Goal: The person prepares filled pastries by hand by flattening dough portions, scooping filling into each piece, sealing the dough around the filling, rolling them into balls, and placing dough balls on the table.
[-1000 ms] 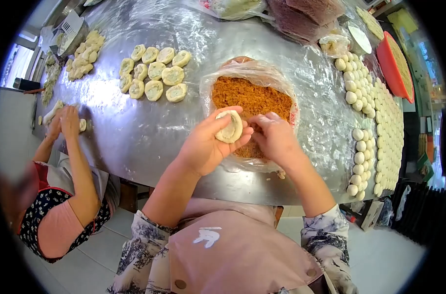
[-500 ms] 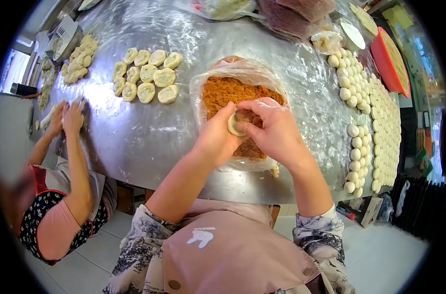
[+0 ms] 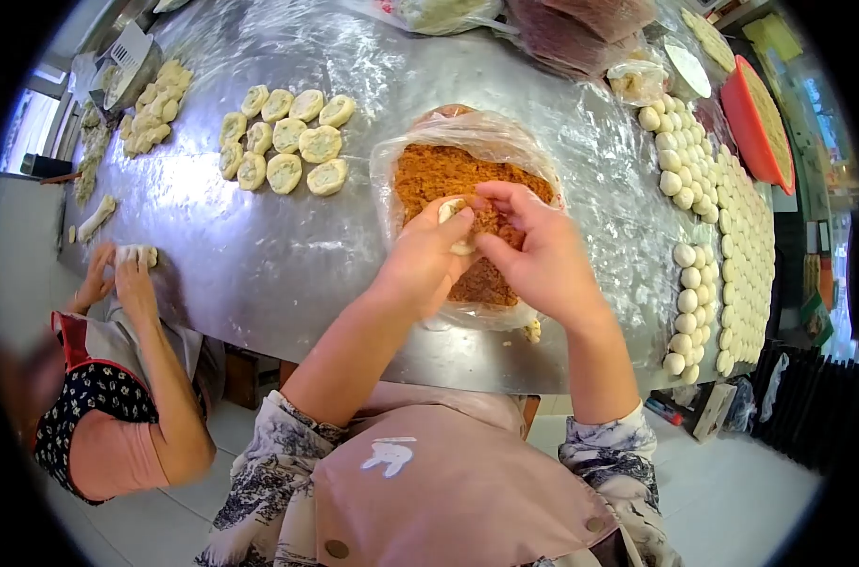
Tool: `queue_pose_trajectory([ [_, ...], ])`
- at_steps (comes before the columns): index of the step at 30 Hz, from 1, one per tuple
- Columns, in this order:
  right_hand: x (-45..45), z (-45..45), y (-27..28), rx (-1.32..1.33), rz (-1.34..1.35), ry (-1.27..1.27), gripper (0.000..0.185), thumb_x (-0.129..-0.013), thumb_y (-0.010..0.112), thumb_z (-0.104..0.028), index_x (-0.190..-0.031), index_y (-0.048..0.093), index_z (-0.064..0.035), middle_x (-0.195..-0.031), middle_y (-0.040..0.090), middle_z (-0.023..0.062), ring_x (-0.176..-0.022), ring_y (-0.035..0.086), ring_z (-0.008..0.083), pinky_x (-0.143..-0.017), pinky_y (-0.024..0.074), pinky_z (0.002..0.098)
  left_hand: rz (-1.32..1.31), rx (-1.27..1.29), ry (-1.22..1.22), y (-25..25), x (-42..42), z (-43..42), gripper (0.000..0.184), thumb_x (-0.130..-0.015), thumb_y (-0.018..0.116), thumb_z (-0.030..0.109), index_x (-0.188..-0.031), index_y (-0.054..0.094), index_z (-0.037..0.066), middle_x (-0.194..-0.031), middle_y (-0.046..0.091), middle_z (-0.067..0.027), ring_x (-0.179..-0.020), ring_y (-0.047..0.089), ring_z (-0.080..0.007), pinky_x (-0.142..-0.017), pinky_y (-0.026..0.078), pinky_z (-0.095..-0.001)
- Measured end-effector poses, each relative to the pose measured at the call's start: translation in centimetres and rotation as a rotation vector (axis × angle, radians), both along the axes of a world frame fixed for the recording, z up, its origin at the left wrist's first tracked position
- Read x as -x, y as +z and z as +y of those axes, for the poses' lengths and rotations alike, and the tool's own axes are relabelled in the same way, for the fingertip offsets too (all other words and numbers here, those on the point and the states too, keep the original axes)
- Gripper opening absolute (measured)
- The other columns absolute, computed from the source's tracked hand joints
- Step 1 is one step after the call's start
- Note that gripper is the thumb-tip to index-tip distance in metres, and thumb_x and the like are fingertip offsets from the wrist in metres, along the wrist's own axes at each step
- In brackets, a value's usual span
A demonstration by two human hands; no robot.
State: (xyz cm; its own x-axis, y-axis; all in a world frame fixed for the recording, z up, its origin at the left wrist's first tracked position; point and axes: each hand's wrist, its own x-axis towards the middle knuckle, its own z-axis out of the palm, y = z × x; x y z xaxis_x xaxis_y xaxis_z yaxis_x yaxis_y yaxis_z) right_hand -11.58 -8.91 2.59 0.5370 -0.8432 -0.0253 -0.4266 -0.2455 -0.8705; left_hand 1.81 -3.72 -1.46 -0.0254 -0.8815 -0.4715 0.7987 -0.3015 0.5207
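Note:
My left hand [image 3: 418,260] is closed around a small round of pale dough [image 3: 450,211], with the thumb pressing over it. Some brown filling seems to show at the dough's edge, though the thumb partly covers it. Just to the right, my right hand [image 3: 543,250] has its thumb and forefinger parted, and nothing shows between them. Both hands are over an orange-brown crumbly filling [image 3: 439,175], which lies in an open clear plastic bag [image 3: 384,180] on the metal table [image 3: 288,250].
Several flattened dough pieces [image 3: 288,135] lie at the left. Rows of dough balls [image 3: 686,300] and flat rounds [image 3: 746,255] cover the right side. Beyond them is a red basin [image 3: 758,128]. At far left, a co-worker's hands [image 3: 127,279] handle dough.
My right thumb and forefinger have drawn apart and away from the dough, while my left thumb has come down over it. The co-worker's hands have moved nearer the table edge.

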Motion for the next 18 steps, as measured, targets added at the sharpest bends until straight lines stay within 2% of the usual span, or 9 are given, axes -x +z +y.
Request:
queue_pose_trajectory([
  [4,0.0,-0.4,1.0,-0.161,0.027,-0.024,0.034,-0.082,0.065,-0.006,-0.116,0.059,-0.0036,-0.101,0.067,0.018,-0.087,0.066,0.0317,-0.079,0.0514,0.0363,0.211,0.033,0.008,-0.5,-0.9,0.0,0.035,-0.099,0.043,0.016,-0.131,0.042,0.001,-0.122,0.054,-0.0112,-0.115,0.054,-0.0203,-0.099,0.045,-0.0357],
  [7,-0.9,0.1,0.5,0.094,0.114,0.037,0.032,-0.081,0.066,-0.006,-0.113,0.061,-0.0026,-0.1,0.066,0.0172,-0.086,0.065,0.033,-0.079,0.0511,0.0368,0.244,0.081,0.034,-0.6,-0.3,0.0,0.034,-0.099,0.042,0.014,-0.131,0.042,0.001,-0.123,0.054,-0.0118,-0.116,0.053,-0.0204,-0.099,0.045,-0.0367],
  [10,-0.8,0.4,0.4,0.228,0.087,0.05,0.033,-0.08,0.067,-0.007,-0.113,0.062,-0.0033,-0.099,0.066,0.0164,-0.085,0.064,0.0342,-0.077,0.0509,0.038,0.091,0.065,-0.03,-1.0,-0.3,0.1,0.035,-0.099,0.041,0.014,-0.131,0.041,0.0,-0.125,0.053,-0.0119,-0.117,0.053,-0.0207,-0.099,0.045,-0.0373],
  [14,0.2,0.4,0.9,-0.032,0.112,-0.006,0.031,-0.082,0.065,-0.007,-0.114,0.063,-0.0058,-0.095,0.067,0.0163,-0.082,0.066,0.0275,-0.072,0.0515,0.0347,0.155,0.04,0.042,-0.7,-0.4,0.2,0.034,-0.1,0.04,0.014,-0.131,0.041,0.0,-0.125,0.053,-0.0118,-0.117,0.052,-0.0211,-0.099,0.045,-0.0376],
  [16,0.3,0.5,0.2,0.017,0.072,-0.024,0.027,-0.084,0.064,-0.006,-0.111,0.063,-0.0057,-0.087,0.068,0.0149,-0.076,0.067,0.0249,-0.069,0.0519,0.0335,0.242,0.058,0.047,-0.6,-0.5,0.2,0.035,-0.1,0.04,0.015,-0.131,0.041,0.0,-0.125,0.053,-0.0118,-0.117,0.052,-0.0218,-0.1,0.044,-0.0378],
  [18,-0.1,0.7,0.0,0.047,0.056,-0.04,0.024,-0.084,0.064,-0.006,-0.108,0.062,-0.0047,-0.084,0.068,0.0142,-0.074,0.067,0.0251,-0.068,0.0523,0.0337,0.182,0.06,0.04,-0.5,-0.2,0.1,0.033,-0.099,0.043,0.013,-0.13,0.042,0.0,-0.124,0.053,-0.0116,-0.117,0.052,-0.0226,-0.099,0.045,-0.0373],
])
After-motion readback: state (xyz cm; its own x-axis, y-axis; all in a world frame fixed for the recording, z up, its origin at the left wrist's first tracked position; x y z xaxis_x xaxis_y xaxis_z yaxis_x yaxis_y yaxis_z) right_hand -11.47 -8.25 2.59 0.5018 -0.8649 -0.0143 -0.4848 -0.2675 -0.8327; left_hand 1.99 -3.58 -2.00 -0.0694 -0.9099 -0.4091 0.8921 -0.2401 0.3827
